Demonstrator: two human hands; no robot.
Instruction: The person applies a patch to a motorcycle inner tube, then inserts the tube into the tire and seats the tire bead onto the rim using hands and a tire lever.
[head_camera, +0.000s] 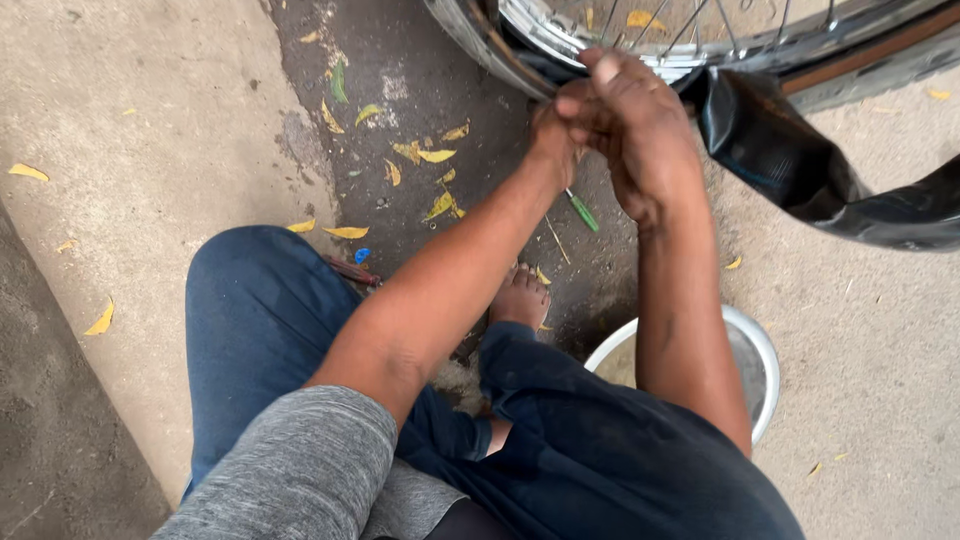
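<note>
Hands meet at the wheel's rim (560, 40) — my right hand (640, 120) has its fingers curled tight on the tyre (480, 45) edge, and my left hand (555, 135) is pressed beside it, its grip hidden. Black tube (790, 160) hangs out to the right; a green screwdriver (582, 211) lies below the hands — a metal bowl (765, 350) sits nearer me.

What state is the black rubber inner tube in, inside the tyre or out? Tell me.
Partly out. The black rubber inner tube hangs in a loose fold to the right of the spoked metal wheel rim, where both hands meet.
</note>
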